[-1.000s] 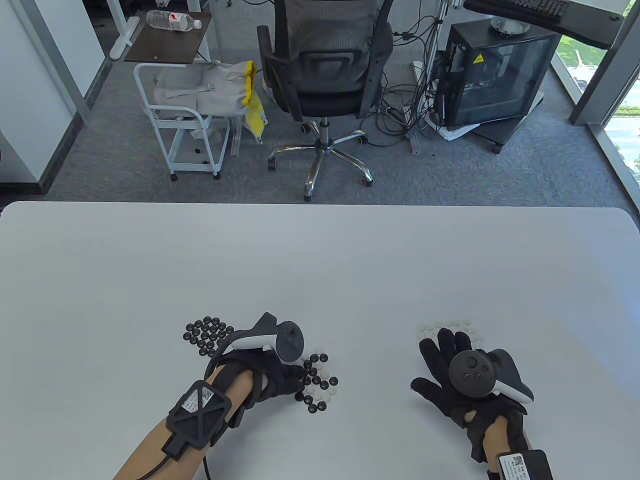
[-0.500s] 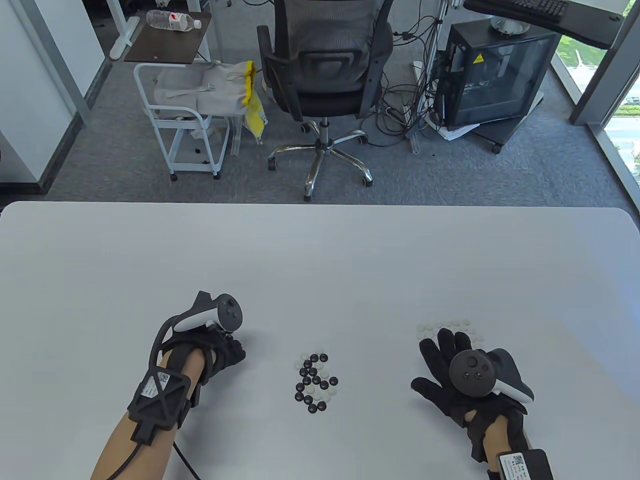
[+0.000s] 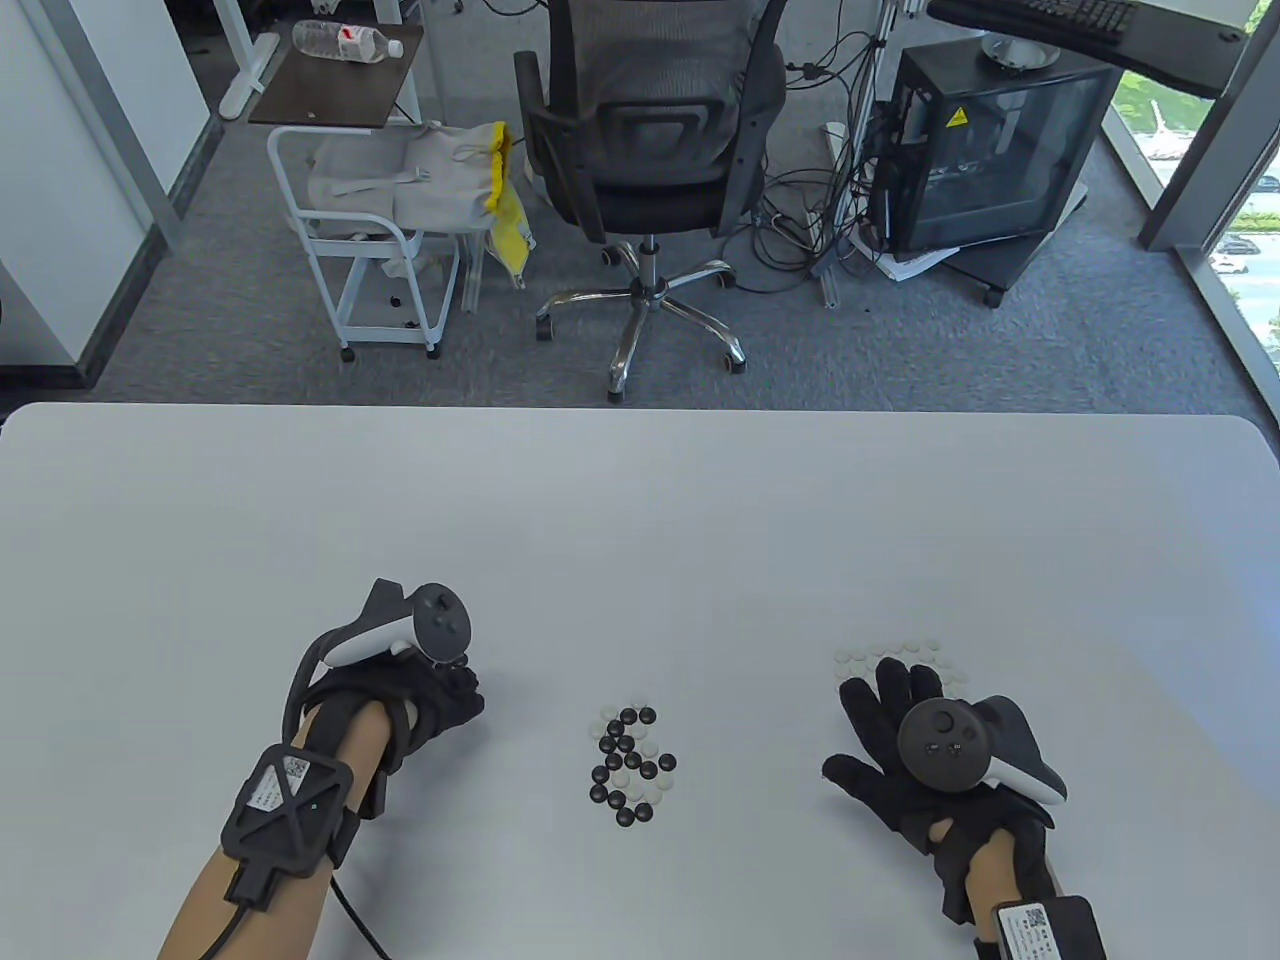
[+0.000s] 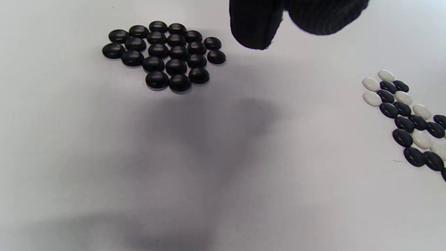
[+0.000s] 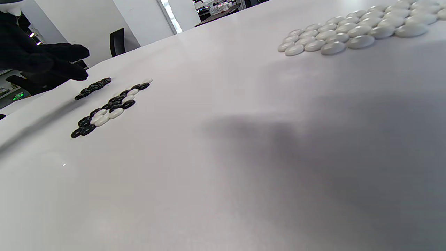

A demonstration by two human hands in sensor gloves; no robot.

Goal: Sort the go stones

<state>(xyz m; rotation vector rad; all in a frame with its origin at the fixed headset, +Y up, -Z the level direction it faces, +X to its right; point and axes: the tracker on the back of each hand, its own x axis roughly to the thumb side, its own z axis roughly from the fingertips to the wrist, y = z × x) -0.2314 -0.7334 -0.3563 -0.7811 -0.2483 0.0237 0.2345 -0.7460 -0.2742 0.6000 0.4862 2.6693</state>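
Observation:
A mixed heap of black and white stones (image 3: 630, 765) (image 4: 407, 118) (image 5: 108, 109) lies between my hands. My left hand (image 3: 465, 700) (image 4: 284, 21) (image 5: 75, 62) hovers over the sorted black stones (image 4: 163, 55) (image 5: 92, 88) and hides them in the table view. Its fingertips (image 4: 256, 31) are close together, just right of that pile, and no stone shows between them. My right hand (image 3: 890, 700) lies flat with spread fingers. Its tips cover the near edge of the sorted white stones (image 3: 905, 655) (image 5: 352, 31).
The white table (image 3: 640, 520) runs wide beyond the piles. Past its far edge stand an office chair (image 3: 650, 130), a small white cart (image 3: 370, 250) and a computer case (image 3: 990, 150), all off the table.
My left hand has left the mixed heap and swung left over the black pile, drifting slightly further left in the last half second. My right hand has not moved.

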